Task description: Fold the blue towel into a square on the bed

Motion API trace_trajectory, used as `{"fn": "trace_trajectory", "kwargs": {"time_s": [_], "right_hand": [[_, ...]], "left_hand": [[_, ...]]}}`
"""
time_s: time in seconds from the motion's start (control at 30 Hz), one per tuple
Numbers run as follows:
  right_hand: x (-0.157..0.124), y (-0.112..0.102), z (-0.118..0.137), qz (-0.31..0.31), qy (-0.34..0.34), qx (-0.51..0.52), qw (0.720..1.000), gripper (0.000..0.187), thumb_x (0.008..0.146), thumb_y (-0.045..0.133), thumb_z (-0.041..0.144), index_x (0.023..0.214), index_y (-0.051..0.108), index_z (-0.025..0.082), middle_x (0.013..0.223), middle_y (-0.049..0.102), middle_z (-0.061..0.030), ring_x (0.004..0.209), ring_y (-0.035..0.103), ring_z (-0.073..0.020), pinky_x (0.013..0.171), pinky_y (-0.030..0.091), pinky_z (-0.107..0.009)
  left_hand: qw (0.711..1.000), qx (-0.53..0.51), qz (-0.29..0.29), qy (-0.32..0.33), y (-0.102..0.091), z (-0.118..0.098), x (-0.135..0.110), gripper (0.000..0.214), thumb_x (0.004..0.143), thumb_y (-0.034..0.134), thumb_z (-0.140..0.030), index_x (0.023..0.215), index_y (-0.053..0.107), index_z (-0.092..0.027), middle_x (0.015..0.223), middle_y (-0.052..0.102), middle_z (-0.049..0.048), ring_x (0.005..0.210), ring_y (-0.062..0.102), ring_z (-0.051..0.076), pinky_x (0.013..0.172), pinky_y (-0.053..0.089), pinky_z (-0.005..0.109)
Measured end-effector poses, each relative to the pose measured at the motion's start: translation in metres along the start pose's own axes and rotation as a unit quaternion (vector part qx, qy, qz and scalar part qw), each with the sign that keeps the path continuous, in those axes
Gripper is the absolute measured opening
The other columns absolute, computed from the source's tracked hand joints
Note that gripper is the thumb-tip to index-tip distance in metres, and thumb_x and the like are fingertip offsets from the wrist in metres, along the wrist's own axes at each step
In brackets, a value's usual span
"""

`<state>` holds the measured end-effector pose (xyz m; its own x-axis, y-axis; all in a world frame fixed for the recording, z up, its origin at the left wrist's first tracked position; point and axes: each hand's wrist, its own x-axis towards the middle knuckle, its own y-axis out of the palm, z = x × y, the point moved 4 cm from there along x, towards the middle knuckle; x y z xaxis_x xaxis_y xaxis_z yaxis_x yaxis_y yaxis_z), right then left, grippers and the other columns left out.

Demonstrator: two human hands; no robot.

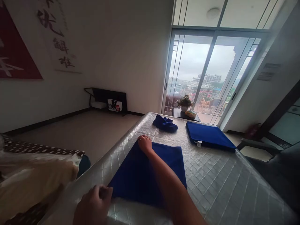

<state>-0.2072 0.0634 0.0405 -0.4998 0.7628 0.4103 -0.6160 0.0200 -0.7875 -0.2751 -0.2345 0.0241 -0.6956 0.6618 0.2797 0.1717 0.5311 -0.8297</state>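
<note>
A dark blue cloth (138, 172) lies spread in a roughly square shape on the silver quilted tablecloth (211, 181). At its near left corner, my left hand (93, 203) is closed in a pinch on the edge, slightly blurred. My right hand (145, 143) reaches across the cloth, its fingers curled on the far left corner; my forearm hides part of the cloth's right side. Beyond it sits a crumpled blue cloth (165, 123). To the right lies a neat flat stack of folded blue cloth (208, 136) with a white tag at its near edge.
Left of the table is a seat or pile (35, 178) with brown spotted fabric and clear plastic. A dark armchair (276, 162) stands at the right. Behind the table, a potted plant (185, 103) rests on a small black table before sliding glass doors (194, 75).
</note>
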Motion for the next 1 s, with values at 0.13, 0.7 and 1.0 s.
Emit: {"fn": "trace_trajectory", "kwargs": {"time_s": [0.13, 0.7, 1.0], "right_hand": [[-0.006, 0.016, -0.011, 0.026, 0.014, -0.018, 0.999, 0.026, 0.095, 0.046, 0.027, 0.109, 0.068, 0.025, 0.117, 0.065, -0.006, 0.111, 0.054, -0.0216, 0.096, 0.038, -0.035], [-0.009, 0.006, -0.012, -0.014, 0.011, 0.062, 0.998, 0.016, 0.091, 0.057, 0.027, 0.099, 0.071, 0.025, 0.105, 0.071, -0.0044, 0.107, 0.058, -0.0218, 0.098, 0.037, -0.037], [-0.034, -0.052, -0.004, -0.121, -0.02, 0.175, 0.977, 0.015, 0.091, 0.056, 0.026, 0.097, 0.069, 0.023, 0.102, 0.071, -0.0025, 0.103, 0.06, -0.0174, 0.095, 0.043, -0.031]], "left_hand": [[0.993, 0.089, -0.03, 0.072, 0.004, -0.007, -0.002, 0.036, 0.084, 0.037, -0.048, 0.079, 0.062, -0.023, 0.079, 0.072, 0.0075, 0.074, 0.066, 0.028, 0.068, 0.047, 0.036], [0.99, 0.062, -0.014, 0.129, 0.01, -0.01, 0.003, 0.041, 0.087, 0.038, -0.041, 0.098, 0.074, -0.025, 0.111, 0.074, 0.0056, 0.098, 0.068, 0.029, 0.084, 0.051, 0.041], [0.991, 0.078, 0.021, 0.104, 0.002, -0.02, 0.002, 0.041, 0.09, 0.04, -0.039, 0.114, 0.07, -0.024, 0.123, 0.07, 0.0047, 0.112, 0.063, 0.028, 0.089, 0.05, 0.039]]}}
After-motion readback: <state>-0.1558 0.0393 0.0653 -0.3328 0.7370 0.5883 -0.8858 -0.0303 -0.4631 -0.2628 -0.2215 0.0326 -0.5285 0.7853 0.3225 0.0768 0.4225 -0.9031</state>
